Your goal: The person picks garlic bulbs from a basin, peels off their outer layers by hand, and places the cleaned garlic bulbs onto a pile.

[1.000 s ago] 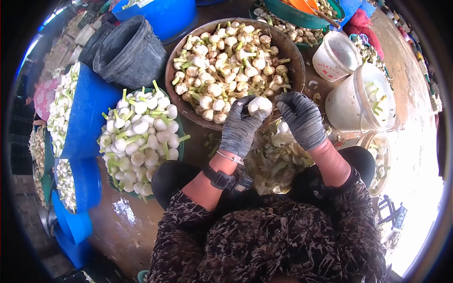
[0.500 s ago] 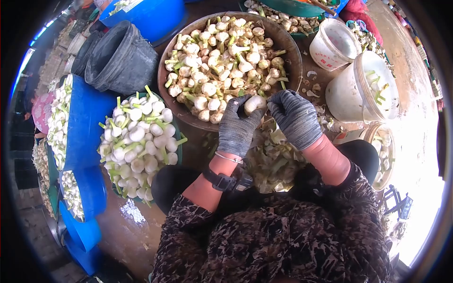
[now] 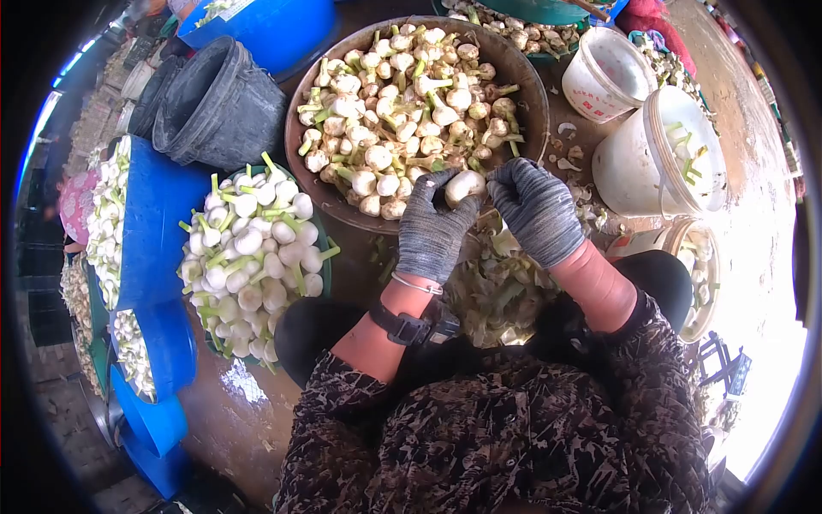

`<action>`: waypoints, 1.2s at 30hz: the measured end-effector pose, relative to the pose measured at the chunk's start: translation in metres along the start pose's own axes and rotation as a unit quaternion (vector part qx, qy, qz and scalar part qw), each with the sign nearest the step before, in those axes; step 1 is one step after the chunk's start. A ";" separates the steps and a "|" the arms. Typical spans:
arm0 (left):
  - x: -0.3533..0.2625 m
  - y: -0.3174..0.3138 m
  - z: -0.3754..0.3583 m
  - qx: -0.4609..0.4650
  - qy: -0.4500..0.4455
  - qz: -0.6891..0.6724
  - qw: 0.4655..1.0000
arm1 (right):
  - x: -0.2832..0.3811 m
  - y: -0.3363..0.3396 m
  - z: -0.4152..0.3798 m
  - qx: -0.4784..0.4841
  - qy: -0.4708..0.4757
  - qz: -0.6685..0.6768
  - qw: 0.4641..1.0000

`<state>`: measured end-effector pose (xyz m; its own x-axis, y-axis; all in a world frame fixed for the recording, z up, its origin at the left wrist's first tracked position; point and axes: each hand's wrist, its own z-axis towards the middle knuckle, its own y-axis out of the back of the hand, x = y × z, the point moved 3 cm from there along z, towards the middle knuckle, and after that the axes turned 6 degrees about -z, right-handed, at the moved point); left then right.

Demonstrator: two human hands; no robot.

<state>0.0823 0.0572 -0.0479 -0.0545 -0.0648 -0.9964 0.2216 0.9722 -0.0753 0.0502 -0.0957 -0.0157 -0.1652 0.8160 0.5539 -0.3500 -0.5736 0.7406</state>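
Observation:
A white garlic bulb [image 3: 465, 188] sits between the thumb and fingers of my left hand [image 3: 432, 224], which wears a grey striped glove. My right hand [image 3: 538, 210], gloved the same way, is closed at the bulb's right side; what its fingertips pinch, if anything, is too small to tell. Both hands are over the near rim of a wide brown basin [image 3: 295, 163] full of untrimmed garlic bulbs [image 3: 377, 157]. Loose peelings [image 3: 501, 291] lie in a heap below my hands.
Cleaned white garlic [image 3: 248, 240] is piled in a green basin at left. Beyond are a black bucket [image 3: 197, 120] and blue tubs [image 3: 163, 223]. White buckets [image 3: 629, 176] stand at right. Part of another person in pink [image 3: 79, 206] shows at far left.
The bulb between my hands has turned and now shows a rounder side. My right hand has shifted very slightly; my left hand stays nearly in place.

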 end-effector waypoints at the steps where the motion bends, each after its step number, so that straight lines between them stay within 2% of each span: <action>1: -0.001 -0.001 -0.001 0.001 0.003 0.000 1.000 | 0.000 -0.001 -0.001 0.002 -0.003 0.000 1.000; 3: -0.001 0.000 -0.003 -0.005 0.030 0.016 0.999 | 0.003 -0.001 -0.001 -0.001 0.024 -0.060 0.998; 7: -0.001 -0.001 -0.002 -0.006 -0.001 0.065 0.998 | 0.003 -0.003 -0.003 -0.011 0.026 -0.054 0.998; 15: 0.007 0.001 -0.003 0.015 0.010 0.056 0.998 | 0.002 -0.012 0.000 -0.003 0.006 -0.079 0.997; 17: 0.008 0.003 -0.001 0.044 -0.022 -0.018 0.999 | 0.001 -0.009 0.003 0.001 -0.027 0.003 1.000; 18: 0.009 0.007 -0.003 0.067 0.031 -0.076 0.994 | -0.002 -0.009 0.004 0.015 -0.039 0.052 0.998; 19: 0.007 0.009 -0.005 0.065 0.029 -0.075 0.995 | -0.005 -0.008 0.005 0.014 -0.037 0.053 0.998; 21: 0.002 0.009 -0.011 0.117 0.038 -0.164 0.979 | -0.026 -0.009 0.003 0.067 -0.195 0.225 0.952; 22: -0.003 0.008 -0.015 0.146 0.044 -0.198 0.968 | -0.054 -0.014 0.002 0.052 -0.187 0.222 0.955; 24: -0.007 0.012 -0.019 0.156 0.039 -0.202 0.966 | -0.079 0.002 0.010 0.038 -0.187 -0.021 0.981; 25: -0.009 0.014 -0.019 0.166 0.033 -0.205 0.964 | -0.086 0.010 0.013 0.049 -0.179 -0.153 0.971; 26: -0.003 0.014 -0.019 0.183 0.069 -0.294 0.935 | -0.081 0.016 0.012 0.047 -0.180 -0.154 0.970; 27: -0.002 0.017 -0.017 0.184 0.067 -0.295 0.935 | -0.067 0.024 0.011 -0.014 -0.104 -0.138 0.985; 28: -0.001 0.019 -0.015 0.192 0.052 -0.212 0.957 | -0.052 0.032 0.009 -0.073 -0.027 -0.119 0.990; 29: 0.000 0.019 -0.015 0.199 0.038 -0.128 0.971 | -0.031 0.038 0.008 -0.062 0.031 -0.090 0.994; 30: -0.005 0.015 -0.018 0.189 0.080 -0.180 0.962 | -0.010 0.044 0.007 -0.050 0.085 -0.061 0.993; 31: -0.002 0.012 -0.018 0.193 0.085 -0.180 0.961 | 0.005 0.045 0.004 -0.037 0.155 -0.090 0.983; 33: 0.002 0.006 -0.016 0.211 0.055 -0.096 0.971 | 0.018 0.040 -0.007 -0.031 0.228 -0.123 0.965; 34: 0.002 0.004 -0.018 0.211 0.052 -0.097 0.971 | 0.017 0.039 -0.010 -0.033 0.223 -0.124 0.966; 36: 0.002 0.001 -0.020 0.227 0.061 -0.099 0.967 | 0.014 0.029 -0.014 0.024 0.217 -0.116 0.969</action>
<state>0.0634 0.0628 -0.0497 -0.2487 -0.1862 -0.9505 0.5979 0.7426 -0.3019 0.0244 -0.1003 0.0083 -0.4632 0.8705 0.1666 -0.3830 -0.3661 0.8481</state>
